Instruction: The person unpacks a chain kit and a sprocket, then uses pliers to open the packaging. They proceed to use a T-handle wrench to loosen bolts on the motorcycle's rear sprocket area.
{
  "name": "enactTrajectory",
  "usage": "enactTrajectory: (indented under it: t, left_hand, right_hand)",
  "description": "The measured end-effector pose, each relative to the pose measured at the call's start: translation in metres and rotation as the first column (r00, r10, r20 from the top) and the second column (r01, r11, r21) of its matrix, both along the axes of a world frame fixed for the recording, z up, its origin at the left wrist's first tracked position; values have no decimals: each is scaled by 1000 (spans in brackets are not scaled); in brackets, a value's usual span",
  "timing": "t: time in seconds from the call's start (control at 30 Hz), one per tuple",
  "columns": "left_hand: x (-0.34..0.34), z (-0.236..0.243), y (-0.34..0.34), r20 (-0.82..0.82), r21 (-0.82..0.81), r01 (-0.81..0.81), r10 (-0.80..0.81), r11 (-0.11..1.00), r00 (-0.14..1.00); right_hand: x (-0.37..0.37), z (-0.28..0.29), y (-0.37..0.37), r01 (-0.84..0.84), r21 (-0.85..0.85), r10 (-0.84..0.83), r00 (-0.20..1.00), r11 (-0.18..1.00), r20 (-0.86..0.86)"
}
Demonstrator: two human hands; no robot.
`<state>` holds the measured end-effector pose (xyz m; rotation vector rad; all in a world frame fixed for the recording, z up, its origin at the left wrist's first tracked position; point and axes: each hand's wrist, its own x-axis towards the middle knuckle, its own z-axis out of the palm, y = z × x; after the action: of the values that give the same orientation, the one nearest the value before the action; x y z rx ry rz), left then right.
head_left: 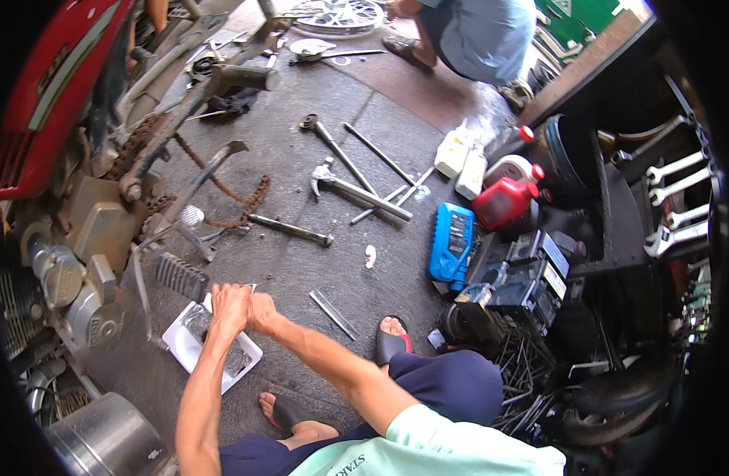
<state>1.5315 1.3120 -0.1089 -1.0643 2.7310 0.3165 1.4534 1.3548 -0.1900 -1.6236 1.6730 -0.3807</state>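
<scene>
My left hand [231, 306] and my right hand [262, 312] are close together, side by side, over a white plastic tray [176, 343]. Both sets of fingers are curled closed. A sliver of something shiny shows at the far side of the hands, but what they grip is mostly hidden. Inside the tray is clear or wet-looking material, partly covered by my arms. Just beyond the left hand is a ribbed black footrest [182, 275] of a motorcycle. To the right of the tray, a slim metal strip [333, 315] lies on the floor.
Motorcycle engine parts [86, 293] crowd the left. Ahead lie a hammer [364, 190], a ratchet [340, 155], a bolt [293, 229] and a rusty chain [237, 206]. At right are a blue bottle [452, 244], a red bottle [503, 204] and hung wrenches [678, 166]. Another person [479, 40] squats far ahead.
</scene>
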Motion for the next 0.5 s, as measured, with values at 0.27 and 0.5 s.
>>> enactTrajectory:
  t: [0.27,0.5]
  left_hand:
    - [-170,100,80,-696,278,452,-146,848,703]
    - [-213,102,156,-839,91,759,-361,644,407]
  right_hand:
    - [-123,18,33,-101,-46,82,947,994,-310]
    - [-189,115,145,30,81,5,914,996,-405]
